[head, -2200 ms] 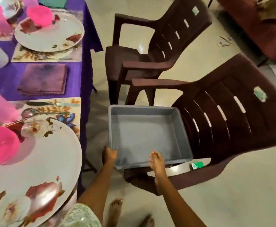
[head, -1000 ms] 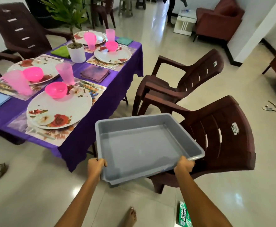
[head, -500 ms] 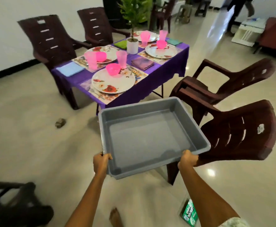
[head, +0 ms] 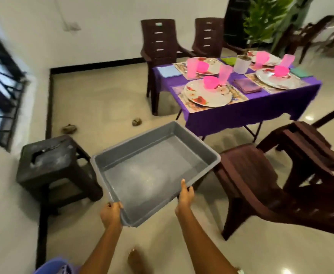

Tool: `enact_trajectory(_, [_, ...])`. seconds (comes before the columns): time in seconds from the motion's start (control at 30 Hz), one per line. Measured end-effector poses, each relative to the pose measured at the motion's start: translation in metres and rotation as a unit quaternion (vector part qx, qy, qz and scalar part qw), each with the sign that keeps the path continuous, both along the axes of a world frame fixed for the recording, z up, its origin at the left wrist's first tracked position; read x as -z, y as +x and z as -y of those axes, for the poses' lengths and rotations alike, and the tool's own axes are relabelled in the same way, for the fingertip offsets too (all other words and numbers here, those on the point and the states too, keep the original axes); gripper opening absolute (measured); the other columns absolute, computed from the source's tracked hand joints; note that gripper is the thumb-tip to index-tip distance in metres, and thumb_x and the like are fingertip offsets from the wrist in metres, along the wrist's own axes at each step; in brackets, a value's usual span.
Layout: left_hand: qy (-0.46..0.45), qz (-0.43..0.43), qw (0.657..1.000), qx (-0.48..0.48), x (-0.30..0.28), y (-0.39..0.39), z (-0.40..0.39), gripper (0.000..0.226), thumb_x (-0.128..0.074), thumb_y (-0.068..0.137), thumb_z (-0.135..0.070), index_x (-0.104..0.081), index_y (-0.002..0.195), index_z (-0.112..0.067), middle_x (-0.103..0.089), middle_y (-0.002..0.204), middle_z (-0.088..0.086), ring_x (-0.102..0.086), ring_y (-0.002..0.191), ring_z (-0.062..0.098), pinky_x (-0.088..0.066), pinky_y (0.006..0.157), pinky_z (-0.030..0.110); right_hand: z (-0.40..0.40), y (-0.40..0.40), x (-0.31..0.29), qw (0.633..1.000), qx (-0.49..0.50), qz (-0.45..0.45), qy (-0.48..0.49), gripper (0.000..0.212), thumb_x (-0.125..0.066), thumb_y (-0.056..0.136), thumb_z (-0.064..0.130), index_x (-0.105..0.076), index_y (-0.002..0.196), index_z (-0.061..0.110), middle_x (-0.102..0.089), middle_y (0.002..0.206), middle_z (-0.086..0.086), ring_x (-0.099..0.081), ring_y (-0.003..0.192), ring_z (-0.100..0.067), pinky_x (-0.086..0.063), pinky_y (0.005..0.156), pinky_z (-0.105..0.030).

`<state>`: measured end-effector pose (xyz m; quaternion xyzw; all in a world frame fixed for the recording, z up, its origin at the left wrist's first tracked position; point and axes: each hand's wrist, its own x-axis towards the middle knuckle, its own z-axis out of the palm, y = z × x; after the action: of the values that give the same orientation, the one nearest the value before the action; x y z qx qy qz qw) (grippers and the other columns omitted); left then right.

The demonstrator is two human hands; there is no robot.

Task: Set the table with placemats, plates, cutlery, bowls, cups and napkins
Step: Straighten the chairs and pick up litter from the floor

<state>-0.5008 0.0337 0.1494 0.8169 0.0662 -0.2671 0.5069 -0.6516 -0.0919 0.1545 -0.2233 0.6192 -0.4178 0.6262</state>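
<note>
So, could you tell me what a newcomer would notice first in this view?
The empty grey tub at centre, its near rim gripped by the left hand and right hand. Beyond it, upper right, the purple-clothed table set with floral plates and pink bowls and cups.

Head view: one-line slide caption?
Both hands, left and right, carry an empty grey tub away from the set table.

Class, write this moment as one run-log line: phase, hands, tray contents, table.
phase: carrying | hands: left hand and right hand grip grey plastic tray | tray: empty | purple-clothed table: set
</note>
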Motion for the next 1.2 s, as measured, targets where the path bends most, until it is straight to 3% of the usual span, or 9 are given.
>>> enact_trajectory(0.2, [-0.039,-0.042,0.987,-0.153,0.007,0.037,-0.04,0.017,-0.059,0.067,-0.001,-0.048,0.054,-0.004,-0.048,0.058,0.013,-0.045,0.059,0.028,-0.039,0.055,0.036,-0.044,0.08,0.019,0.974,-0.226,-0.011,0.032,0.031,-0.058,0.093,0.028,-0.059,0.117,0.007,-0.065,0.113,-0.013,-0.061,0.096,-0.023,-0.053,0.088,-0.044])
enact_trajectory(0.37, [-0.062,-0.039,0.966,-0.247,0.01,0.087,-0.041,0.012,-0.059,0.071,0.004,-0.055,0.061,-0.002,-0.057,0.066,0.018,-0.049,0.063,0.031,-0.042,0.06,0.04,-0.062,0.158,0.031,0.951,-0.308,-0.022,0.03,0.027,-0.064,0.09,0.02,-0.053,0.114,0.021,-0.065,0.099,-0.003,-0.062,0.095,-0.028,-0.056,0.065,-0.037])
enact_trajectory(0.43, [-0.071,-0.045,0.96,-0.267,0.017,0.109,-0.035,0.005,-0.061,0.07,-0.002,-0.063,0.073,0.002,-0.062,0.077,0.022,-0.053,0.069,0.033,-0.045,0.064,0.043,-0.067,0.194,0.036,0.947,-0.314,-0.071,0.012,0.036,-0.069,0.086,0.022,-0.053,0.119,0.023,-0.065,0.107,-0.008,-0.061,0.098,-0.032,-0.057,0.075,-0.046])
enact_trajectory(0.53, [-0.09,-0.04,0.951,-0.294,0.025,0.148,-0.032,0.025,-0.059,0.059,-0.019,-0.065,0.077,-0.003,-0.066,0.082,0.021,-0.058,0.074,0.036,-0.05,0.071,0.047,-0.067,0.251,0.045,0.941,-0.311,-0.135,-0.005,0.048,-0.069,0.085,0.026,-0.052,0.128,0.016,-0.062,0.119,-0.013,-0.058,0.107,-0.037,-0.049,0.094,-0.053])
enact_trajectory(0.67, [-0.04,-0.014,0.974,-0.222,0.024,0.211,-0.044,0.028,-0.067,0.085,-0.016,-0.064,0.103,0.004,-0.067,0.103,0.023,-0.061,0.095,0.04,-0.041,0.072,0.034,-0.06,0.319,0.05,0.935,-0.335,-0.113,-0.02,0.049,-0.068,0.085,0.016,-0.051,0.131,0.012,-0.06,0.122,-0.014,-0.056,0.109,-0.039,-0.047,0.097,-0.055])
enact_trajectory(0.77, [-0.019,0.006,0.986,-0.164,0.03,0.261,-0.056,0.046,-0.064,0.087,-0.032,-0.053,0.12,0.0,-0.064,0.114,0.019,-0.06,0.104,0.036,-0.046,0.083,0.037,-0.045,0.362,0.055,0.925,-0.363,-0.114,-0.021,0.047,-0.064,0.087,0.011,-0.05,0.132,0.008,-0.058,0.12,-0.014,-0.054,0.111,-0.04,-0.045,0.099,-0.055])
enact_trajectory(0.87, [-0.058,-0.017,0.97,-0.234,0.055,0.316,-0.067,0.065,-0.057,0.092,-0.029,-0.03,0.143,0.0,-0.047,0.137,0.023,-0.051,0.119,0.04,-0.042,0.099,0.049,-0.024,0.402,0.071,0.9,-0.409,-0.14,-0.046,0.05,-0.064,0.087,0.01,-0.048,0.134,0.009,-0.058,0.124,-0.016,-0.054,0.111,-0.04,-0.045,0.099,-0.056])
enact_trajectory(1.07, [-0.168,-0.1,0.909,-0.367,0.098,0.405,-0.087,0.036,-0.052,0.095,-0.011,-0.044,0.128,0.003,-0.056,0.118,0.018,-0.058,0.099,0.035,-0.05,0.085,0.05,0.021,0.481,0.12,0.818,-0.534,-0.199,-0.082,0.047,-0.063,0.086,0.011,-0.048,0.131,0.009,-0.061,0.117,-0.016,-0.06,0.1,-0.035,-0.05,0.09,-0.057])
enact_trajectory(1.2, [-0.167,-0.126,0.886,-0.413,0.131,0.437,-0.083,0.038,-0.048,0.095,0.001,-0.041,0.132,0.008,-0.053,0.125,0.026,-0.055,0.109,0.045,-0.05,0.082,0.054,0.041,0.537,0.159,0.782,-0.585,-0.204,-0.068,0.054,-0.065,0.083,0.01,-0.047,0.133,0.013,-0.061,0.118,-0.013,-0.06,0.102,-0.034,-0.051,0.089,-0.056])
